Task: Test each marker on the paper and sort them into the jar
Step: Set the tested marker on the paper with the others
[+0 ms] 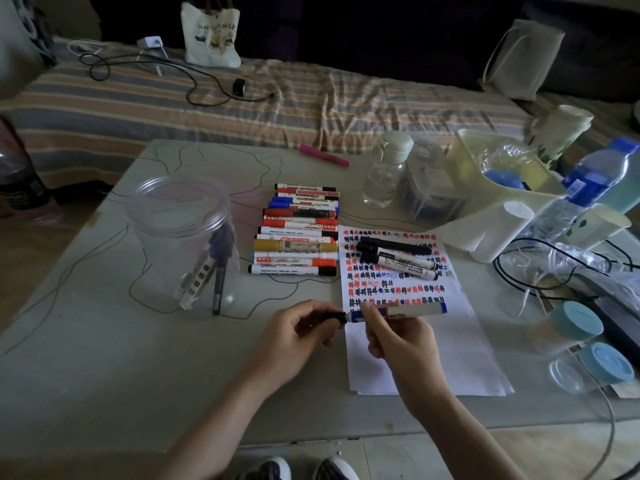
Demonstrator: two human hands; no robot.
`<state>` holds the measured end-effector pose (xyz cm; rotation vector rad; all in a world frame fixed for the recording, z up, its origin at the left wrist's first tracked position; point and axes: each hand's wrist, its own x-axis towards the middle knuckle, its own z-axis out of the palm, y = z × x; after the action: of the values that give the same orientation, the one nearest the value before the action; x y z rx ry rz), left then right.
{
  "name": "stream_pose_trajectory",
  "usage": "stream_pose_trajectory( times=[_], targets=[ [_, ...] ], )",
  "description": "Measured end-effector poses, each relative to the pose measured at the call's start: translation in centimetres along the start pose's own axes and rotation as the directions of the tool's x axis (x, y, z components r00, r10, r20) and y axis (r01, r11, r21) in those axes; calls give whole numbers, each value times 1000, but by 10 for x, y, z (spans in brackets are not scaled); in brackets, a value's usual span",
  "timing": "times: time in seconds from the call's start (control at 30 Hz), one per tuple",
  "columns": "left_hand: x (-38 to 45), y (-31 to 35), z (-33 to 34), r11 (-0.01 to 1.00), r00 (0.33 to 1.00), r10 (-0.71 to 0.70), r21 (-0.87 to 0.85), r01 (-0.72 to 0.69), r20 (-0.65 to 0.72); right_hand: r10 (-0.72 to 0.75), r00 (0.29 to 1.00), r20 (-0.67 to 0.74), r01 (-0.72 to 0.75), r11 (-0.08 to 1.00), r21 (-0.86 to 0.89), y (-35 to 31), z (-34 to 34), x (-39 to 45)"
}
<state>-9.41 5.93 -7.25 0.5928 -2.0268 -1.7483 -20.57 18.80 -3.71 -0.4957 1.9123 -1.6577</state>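
R hand grips blue marker, horiz, cap end left.

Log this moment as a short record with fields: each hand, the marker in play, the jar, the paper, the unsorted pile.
left hand: pinches a dark cap at the marker's end
right hand: grips the blue-ended marker over the paper
cap state: on or just off, cannot tell
jar: clear, upright, lidless, at least two markers inside
paper: upper part covered in red, blue and black test marks; three black markers lie on it
marker pile: stacked row between jar and paper
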Motion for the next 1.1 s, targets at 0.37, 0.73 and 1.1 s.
stream_pose_trajectory(
  times=[0.37,0.73,1.1],
  targets=[
    [2,-1,-2,1000,999,-15,-27,14,-32,121,993,-14,-119,990,73,6,12,3],
    [-3,13,-10,1000,995,-1,-6,1,-102,188,977,103,-194,980,47,-24,-49,-4],
    [22,23,-27,649,929,355,743,-165,-103,-285,927,243,359,494,-792,-28,-53,49]
  ],
)
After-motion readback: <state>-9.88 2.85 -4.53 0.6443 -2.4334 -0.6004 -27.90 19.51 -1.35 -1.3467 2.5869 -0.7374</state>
